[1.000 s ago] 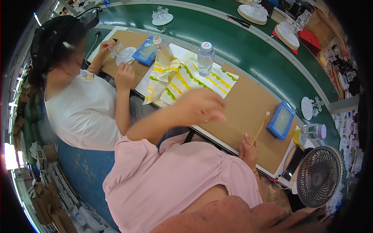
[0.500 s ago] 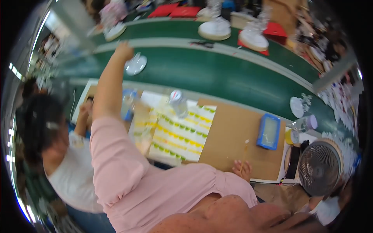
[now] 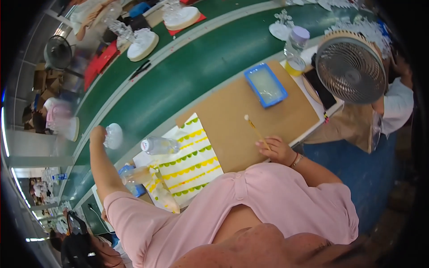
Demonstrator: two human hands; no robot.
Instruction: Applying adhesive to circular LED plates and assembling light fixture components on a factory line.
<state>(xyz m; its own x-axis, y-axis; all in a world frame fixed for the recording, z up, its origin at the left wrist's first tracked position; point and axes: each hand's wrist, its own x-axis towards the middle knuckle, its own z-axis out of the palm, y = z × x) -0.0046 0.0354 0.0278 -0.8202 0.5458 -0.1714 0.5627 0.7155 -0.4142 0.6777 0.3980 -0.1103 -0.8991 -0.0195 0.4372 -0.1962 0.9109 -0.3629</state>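
Note:
My left hand (image 3: 98, 133) is stretched out over the green belt, its fingers curled at the edge of a clear, round plastic piece (image 3: 115, 136); the fingertips are mostly hidden. Above the brown board, my right hand (image 3: 279, 150) grips a thin brush (image 3: 258, 132) with a yellow handle and a pale tip pointing away from me. Beyond the brush lies a blue-rimmed tray (image 3: 280, 95) with something pale and translucent inside. A white cloth (image 3: 190, 166) with yellow and green scalloped stripes covers the board's left part, and a clear plastic bottle (image 3: 158, 146) lies across its far edge.
The brown board (image 3: 237, 147) fills the worktop before me. At its right are a clear jar with a lilac lid (image 3: 296, 43) and a grey fan (image 3: 351, 69). White round bases (image 3: 143, 45) line the belt's far side. A co-worker (image 3: 82, 248) sits at lower left.
My view has swung to the right and tilted, so the board and belt now slant upward to the right. My left hand stays beside the clear piece; the brush remains in my right hand.

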